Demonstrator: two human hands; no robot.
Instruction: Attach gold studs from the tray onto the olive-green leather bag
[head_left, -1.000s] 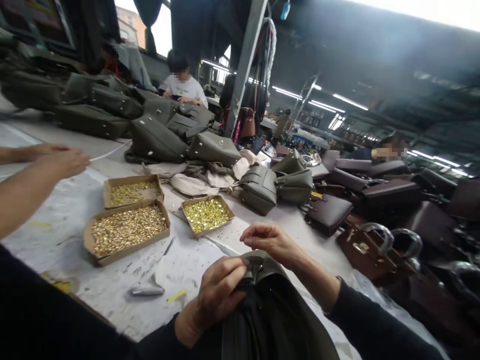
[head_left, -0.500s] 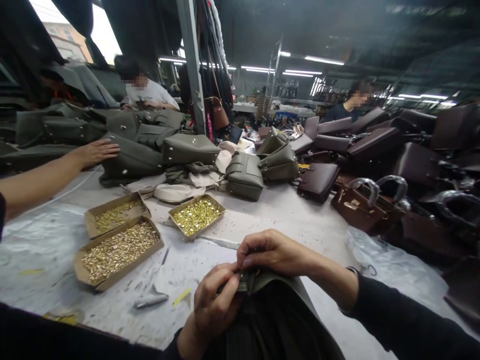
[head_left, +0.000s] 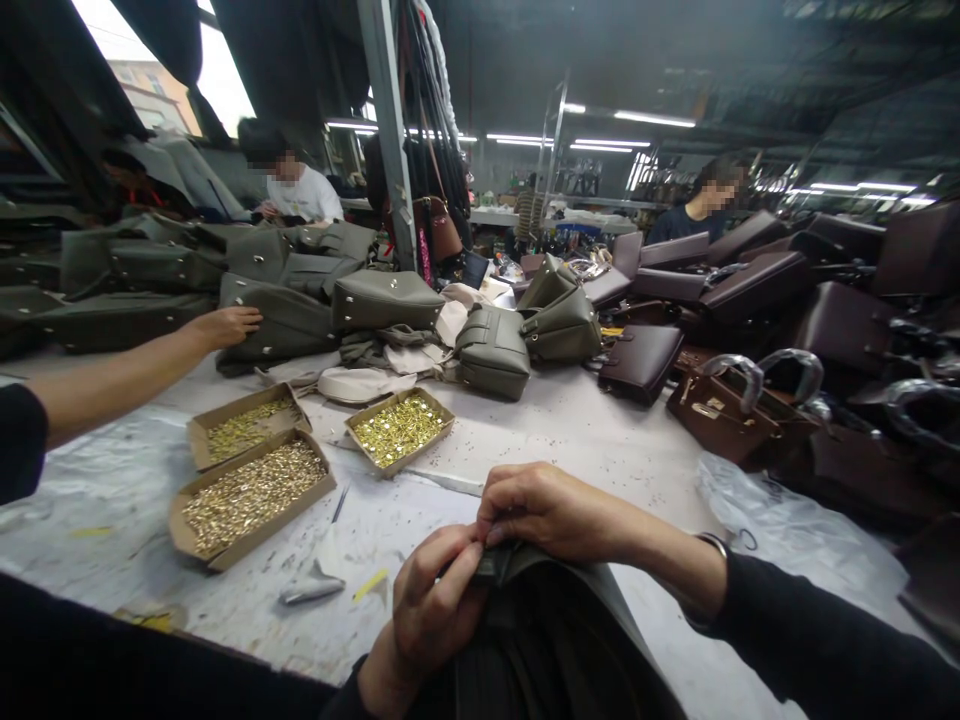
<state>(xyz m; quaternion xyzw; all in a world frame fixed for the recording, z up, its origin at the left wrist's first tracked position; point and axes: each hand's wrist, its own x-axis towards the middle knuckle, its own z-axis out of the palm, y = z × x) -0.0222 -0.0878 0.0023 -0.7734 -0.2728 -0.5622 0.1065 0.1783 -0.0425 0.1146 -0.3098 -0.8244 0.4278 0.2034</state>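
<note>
A dark olive bag [head_left: 555,640] lies against my body at the bottom centre. My left hand [head_left: 435,600] is closed on its top edge, fingers curled round the fold. My right hand [head_left: 547,512] pinches the same edge from the other side, fingertips pressed together at a small fitting that I cannot make out. Both hands touch each other over the bag's rim.
Three cardboard trays of small brass fittings [head_left: 251,495] [head_left: 244,427] [head_left: 400,428] sit on the white table [head_left: 585,430]. A co-worker's arm [head_left: 135,365] reaches from the left to a pile of olive bags [head_left: 285,320]. Brown bags [head_left: 720,405] crowd the right. Other people sit behind.
My right hand came down from above the bag and closed on its top edge beside my left. The co-worker's hand reached across to the olive bags. The camera swung right.
</note>
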